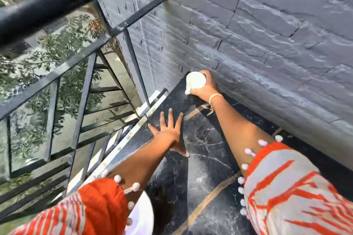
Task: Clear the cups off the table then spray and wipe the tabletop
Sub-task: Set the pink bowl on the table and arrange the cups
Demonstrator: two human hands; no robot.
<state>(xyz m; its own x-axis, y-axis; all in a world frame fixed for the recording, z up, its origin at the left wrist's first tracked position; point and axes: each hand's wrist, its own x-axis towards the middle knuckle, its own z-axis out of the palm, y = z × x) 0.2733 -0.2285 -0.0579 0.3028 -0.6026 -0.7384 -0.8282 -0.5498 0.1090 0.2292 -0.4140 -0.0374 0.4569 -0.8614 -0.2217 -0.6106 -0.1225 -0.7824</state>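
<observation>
A black marble tabletop (206, 158) with white veins and thin gold lines runs along a grey stone wall. At its far corner my right hand (207, 86) grips a white cup (195, 82), which stands on or just above the surface, close to the wall. My left hand (170, 131) lies flat on the tabletop with fingers spread, nearer to me and left of the right arm. Both arms wear orange-and-white striped sleeves with white pom-poms.
A grey stone wall (267, 44) bounds the table on the right. A black metal railing (76, 74) with glass panels runs along the left edge, trees far below. A white round object (145, 219) shows under my left sleeve at the bottom.
</observation>
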